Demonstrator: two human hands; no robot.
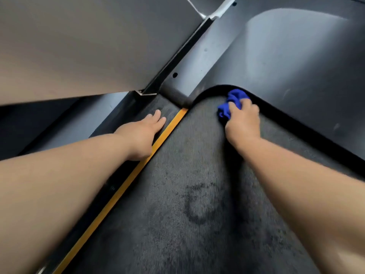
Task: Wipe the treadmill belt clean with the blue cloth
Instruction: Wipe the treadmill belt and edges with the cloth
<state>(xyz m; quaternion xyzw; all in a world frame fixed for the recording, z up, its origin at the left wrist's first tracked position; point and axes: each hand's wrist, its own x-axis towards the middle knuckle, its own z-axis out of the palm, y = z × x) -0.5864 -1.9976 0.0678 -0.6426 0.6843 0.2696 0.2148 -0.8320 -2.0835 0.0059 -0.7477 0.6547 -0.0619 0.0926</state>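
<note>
Curled fingers [240, 107] of the right hand [244, 120] grip the bunched blue cloth [233, 101], pressing it on the dark woven treadmill belt [197, 175] at its far end, just beside the curved black edge of the grey plastic motor cover [276, 56]. The left hand [144, 133] lies flat, fingers straight and close together, on the dark side rail [118, 123], beside the orange strip [126, 186].

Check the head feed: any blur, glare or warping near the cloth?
Head view: the cloth and right hand are motion-blurred; soft glare sits on the cover; wide-angle stretch swells both forearms at the edges; the belt weave and its dark smudges read fairly sharp.
</note>
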